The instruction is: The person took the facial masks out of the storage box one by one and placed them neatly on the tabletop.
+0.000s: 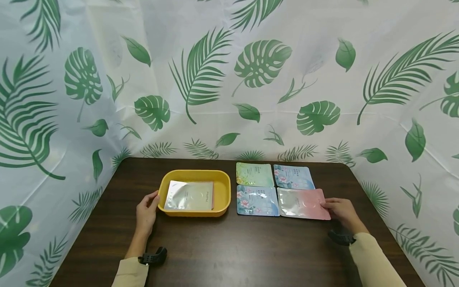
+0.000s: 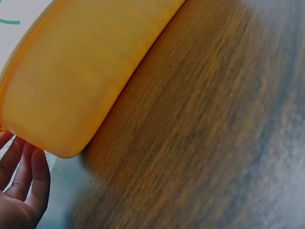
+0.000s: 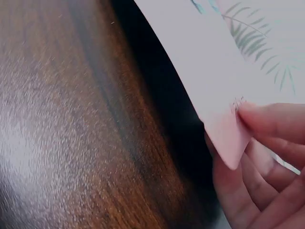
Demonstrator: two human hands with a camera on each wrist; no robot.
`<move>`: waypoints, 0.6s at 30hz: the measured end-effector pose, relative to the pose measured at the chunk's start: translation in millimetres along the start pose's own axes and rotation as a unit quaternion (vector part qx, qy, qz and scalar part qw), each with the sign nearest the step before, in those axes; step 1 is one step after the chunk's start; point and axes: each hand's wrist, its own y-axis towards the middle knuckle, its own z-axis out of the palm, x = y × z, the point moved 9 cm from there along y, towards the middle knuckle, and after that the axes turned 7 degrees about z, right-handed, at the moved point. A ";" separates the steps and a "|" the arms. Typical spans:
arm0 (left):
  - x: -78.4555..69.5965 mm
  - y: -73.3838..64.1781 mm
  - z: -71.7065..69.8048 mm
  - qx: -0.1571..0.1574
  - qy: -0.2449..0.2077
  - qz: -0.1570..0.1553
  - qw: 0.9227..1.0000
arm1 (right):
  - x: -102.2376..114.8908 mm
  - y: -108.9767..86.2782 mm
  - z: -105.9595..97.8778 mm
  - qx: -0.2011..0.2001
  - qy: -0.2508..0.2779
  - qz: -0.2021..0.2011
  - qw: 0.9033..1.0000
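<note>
The right hand [image 1: 342, 210] pinched the pink-and-silver pouch [image 1: 303, 203] by its right end, thumb on the upper face and bent fingers beneath. The left hand [image 1: 146, 209] was at the left end of the yellow tray [image 1: 195, 213], its bent fingers touching the outer wall; I cannot tell whether the thumb closed over the rim.

The pink-and-silver pouch was on the right half of the table [image 1: 244, 247], nearer the back edge than the front. Its long axis ran left to right, roughly along the back edge, the right end angled slightly towards the front. The silver part pointed left, the pink part right. The right wrist view showed the held corner raised over a dark shadow; I cannot tell whether the far end touched the table.

Around it, the front blue pouch [image 1: 257, 200] lay just beside its left end, between it and the tray. The rear blue pouch [image 1: 294, 177] lay right behind it, and the green pouch [image 1: 255, 174] was to the left of that one, near the back edge.

The tray stood on the left half of the table, its long sides along the back edge. Inside lay a pale pouch [image 1: 190, 196], with a pink strip [image 1: 213, 199] showing at its right edge. A leaf-printed backdrop [image 1: 215, 119] hung behind the table's back edge.
</note>
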 end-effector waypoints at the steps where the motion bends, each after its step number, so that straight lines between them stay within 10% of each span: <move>1: -0.5 -0.1 -0.1 -0.001 -0.001 0.001 1.000 | 1.8 -0.3 -1.2 -0.013 -0.016 -0.007 1.000; 18: 0.1 0.1 -3.9 -0.031 0.005 0.005 0.999 | 15.6 -12.0 -5.1 -0.084 -0.112 -0.008 0.990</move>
